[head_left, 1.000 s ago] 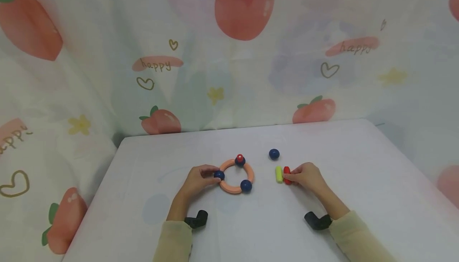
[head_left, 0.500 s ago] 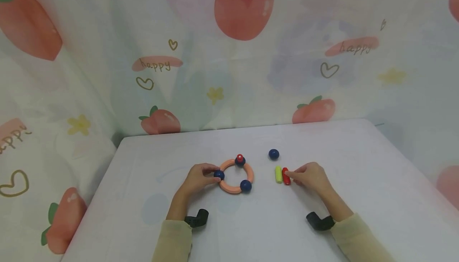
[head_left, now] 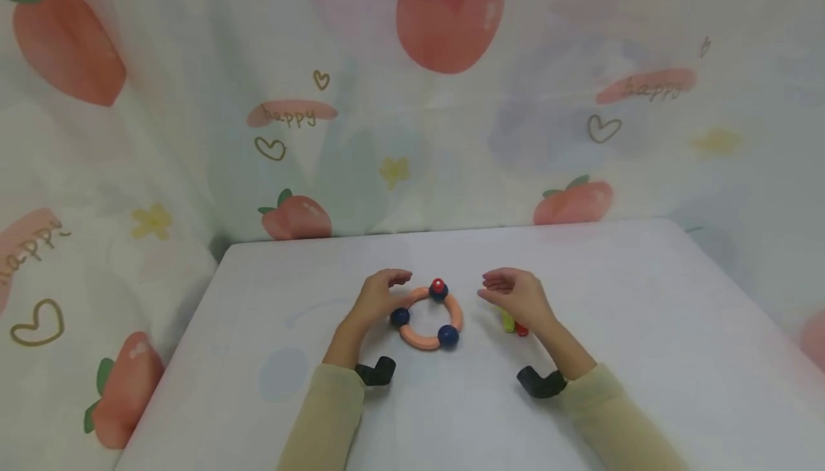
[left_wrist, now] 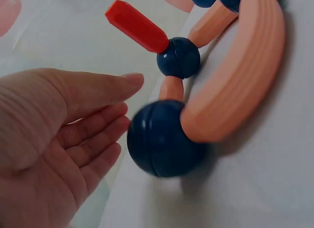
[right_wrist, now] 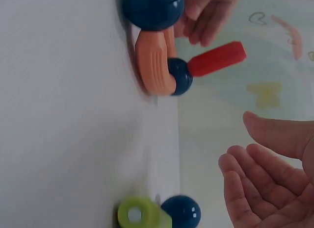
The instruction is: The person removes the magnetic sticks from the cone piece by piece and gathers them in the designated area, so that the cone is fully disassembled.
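Observation:
An orange ring [head_left: 422, 340] lies on the white table [head_left: 258, 328], with three dark blue balls on it [head_left: 399, 316] and a red peg [head_left: 438, 284] standing up from the far ball. My left hand [head_left: 387, 286] hovers open just left of the ring and holds nothing; the left wrist view shows its palm [left_wrist: 54, 139] beside the nearest blue ball [left_wrist: 164, 139]. My right hand [head_left: 509, 292] hovers open to the ring's right. Under it lie a yellow-green stick [head_left: 508, 323] and a red stick [head_left: 521, 330]. A loose blue ball [right_wrist: 181, 212] rests by the green stick [right_wrist: 137, 214].
A curtain printed with peaches [head_left: 451, 13] hangs close behind the table and along the left side. The table's back edge [head_left: 451, 231] is near the hands. Black wrist mounts [head_left: 377, 371] sit at both wrists.
My left hand let go of the ring's left ball and lifted open. My right hand released the red stick, opened, and moved left and away, now covering the loose blue ball in the head view.

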The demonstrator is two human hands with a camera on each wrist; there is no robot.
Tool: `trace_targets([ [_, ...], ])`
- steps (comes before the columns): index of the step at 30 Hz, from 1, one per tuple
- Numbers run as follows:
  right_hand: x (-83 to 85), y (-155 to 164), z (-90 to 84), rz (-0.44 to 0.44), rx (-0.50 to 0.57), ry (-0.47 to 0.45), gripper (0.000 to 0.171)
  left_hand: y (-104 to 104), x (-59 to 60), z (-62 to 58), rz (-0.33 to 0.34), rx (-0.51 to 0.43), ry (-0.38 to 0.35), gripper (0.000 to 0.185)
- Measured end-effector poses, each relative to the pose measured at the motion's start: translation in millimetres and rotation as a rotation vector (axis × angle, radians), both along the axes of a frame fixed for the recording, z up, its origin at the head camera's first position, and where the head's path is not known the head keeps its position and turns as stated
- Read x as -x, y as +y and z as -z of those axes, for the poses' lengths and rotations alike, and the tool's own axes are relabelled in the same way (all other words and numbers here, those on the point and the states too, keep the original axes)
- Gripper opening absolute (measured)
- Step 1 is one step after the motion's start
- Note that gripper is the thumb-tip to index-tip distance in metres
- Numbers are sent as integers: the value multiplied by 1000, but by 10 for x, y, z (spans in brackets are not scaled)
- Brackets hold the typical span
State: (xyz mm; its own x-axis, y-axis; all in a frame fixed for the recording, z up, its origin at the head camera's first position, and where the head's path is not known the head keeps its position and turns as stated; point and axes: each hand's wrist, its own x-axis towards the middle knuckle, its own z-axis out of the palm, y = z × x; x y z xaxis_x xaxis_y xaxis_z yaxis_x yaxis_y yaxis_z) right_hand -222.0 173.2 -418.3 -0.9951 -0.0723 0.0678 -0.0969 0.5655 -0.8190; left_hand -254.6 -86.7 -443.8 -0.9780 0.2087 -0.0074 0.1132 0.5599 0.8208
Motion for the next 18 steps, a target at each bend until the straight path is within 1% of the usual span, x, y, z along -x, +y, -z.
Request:
trace_targets([
  [2,30,-119,15,-28,23,16,38,56,62,-23,30,38,-12,43],
  [4,59,-219,34,-46,45,18,39,104,100,-47,44,56,-24,43],
  [7,110,-320,79,-78,85,24,41,149,137,-51,68,65,-9,43],
  [13,175,-422,182,-163,191,66,45,203,222,57,150,20,72,45],
  [16,190,-450,230,-180,203,90,43,247,246,108,175,-11,114,44],
  [18,205,-472,258,-177,200,104,41,283,255,137,191,-13,156,42],
])
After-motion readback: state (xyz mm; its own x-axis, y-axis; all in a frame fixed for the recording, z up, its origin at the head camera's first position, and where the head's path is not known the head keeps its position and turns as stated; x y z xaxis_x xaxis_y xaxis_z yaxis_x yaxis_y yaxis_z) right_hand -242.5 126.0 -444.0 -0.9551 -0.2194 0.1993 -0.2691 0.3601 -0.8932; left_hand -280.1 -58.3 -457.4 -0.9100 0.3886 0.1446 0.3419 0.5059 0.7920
